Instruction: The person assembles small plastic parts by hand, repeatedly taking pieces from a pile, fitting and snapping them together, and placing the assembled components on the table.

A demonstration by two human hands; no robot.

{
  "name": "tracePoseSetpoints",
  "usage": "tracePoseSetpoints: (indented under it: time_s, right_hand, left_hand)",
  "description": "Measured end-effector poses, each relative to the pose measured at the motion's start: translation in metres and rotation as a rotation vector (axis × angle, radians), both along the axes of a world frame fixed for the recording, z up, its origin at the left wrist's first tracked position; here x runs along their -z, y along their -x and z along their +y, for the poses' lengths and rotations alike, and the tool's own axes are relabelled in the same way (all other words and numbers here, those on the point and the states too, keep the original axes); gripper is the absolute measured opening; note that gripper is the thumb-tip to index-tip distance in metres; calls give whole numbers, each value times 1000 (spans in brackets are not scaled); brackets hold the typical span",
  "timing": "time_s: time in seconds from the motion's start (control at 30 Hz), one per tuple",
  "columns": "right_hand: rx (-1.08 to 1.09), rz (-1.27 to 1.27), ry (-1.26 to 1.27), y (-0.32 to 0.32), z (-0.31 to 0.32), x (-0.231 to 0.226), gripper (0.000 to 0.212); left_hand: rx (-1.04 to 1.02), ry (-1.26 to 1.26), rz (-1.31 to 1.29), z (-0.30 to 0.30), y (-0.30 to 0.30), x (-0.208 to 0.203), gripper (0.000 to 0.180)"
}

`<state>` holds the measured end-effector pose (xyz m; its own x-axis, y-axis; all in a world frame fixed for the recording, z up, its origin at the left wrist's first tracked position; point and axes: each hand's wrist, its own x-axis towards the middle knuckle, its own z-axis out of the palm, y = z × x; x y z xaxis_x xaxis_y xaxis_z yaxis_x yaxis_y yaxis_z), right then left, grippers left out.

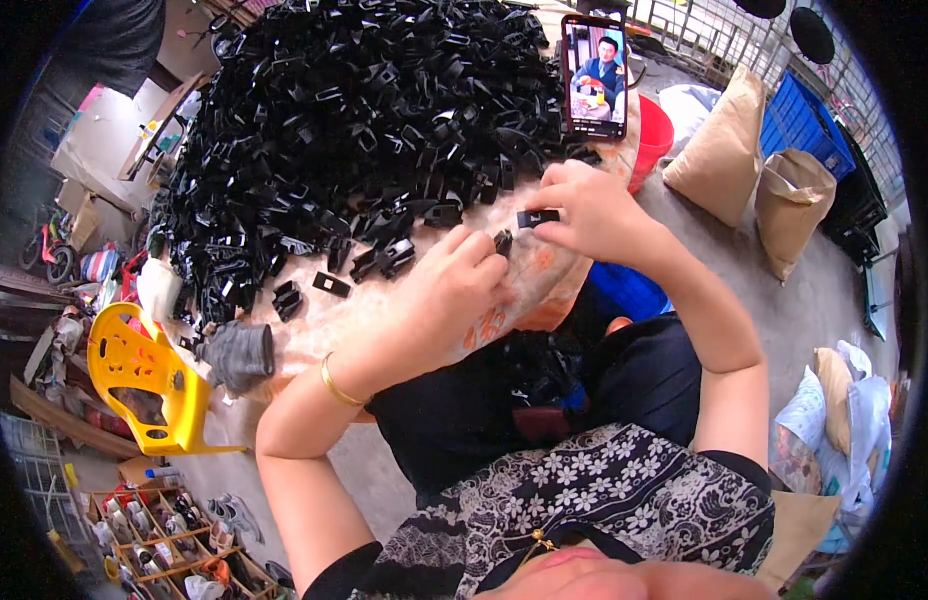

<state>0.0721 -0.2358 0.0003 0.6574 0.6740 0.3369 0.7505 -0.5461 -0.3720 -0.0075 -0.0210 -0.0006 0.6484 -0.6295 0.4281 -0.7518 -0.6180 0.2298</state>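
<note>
A large heap of small black plastic pieces [374, 110] covers most of the table. Between thumb and fingers, my right hand [594, 215] pinches a black rectangular plastic piece [537, 217] with a small slot in it. My left hand [459, 290] is closed, its fingertips drawn together just left of the right hand. Another small dark piece [503, 242] shows at those fingertips; whether they grip it I cannot tell. Nearer the table edge, a loose black slotted piece [332, 285] lies flat on the pale patterned cloth [309, 325], to the left of my left hand.
A phone [595, 80] stands upright at the heap's right, with a red bucket [652, 140] behind it. Brown sacks [719, 150] and a blue crate [806, 125] stand on the right. At left are a yellow chair [149, 380], a dark grey bundle [237, 355] and a wooden shoe rack [164, 540].
</note>
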Motion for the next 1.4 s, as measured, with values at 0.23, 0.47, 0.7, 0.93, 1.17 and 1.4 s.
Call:
tracePoseSetpoints:
  time_s: [0.23,0.47,0.7,0.93,1.17,1.4]
  right_hand:
    - [-230,182,-279,-2,11,9,26]
    - [-272,-10,-168,-6,8,8,27]
    - [-301,10,-162,-3,12,7,28]
    - [-312,35,-195,11,24,18,24]
    - [-94,-116,-248,-9,25,22,28]
    - [156,-319,15,-19,47,25,40]
  left_hand:
    - [-332,55,341,18,1,-3,29]
    - [-357,133,361,20,-3,-7,23]
    - [-358,143,409,21,-8,-7,22]
    - [-273,149,321,15,-9,2,21]
    - [-321,142,137,42,-53,-20,19]
    - [-615,-308,-332,67,-108,-15,33]
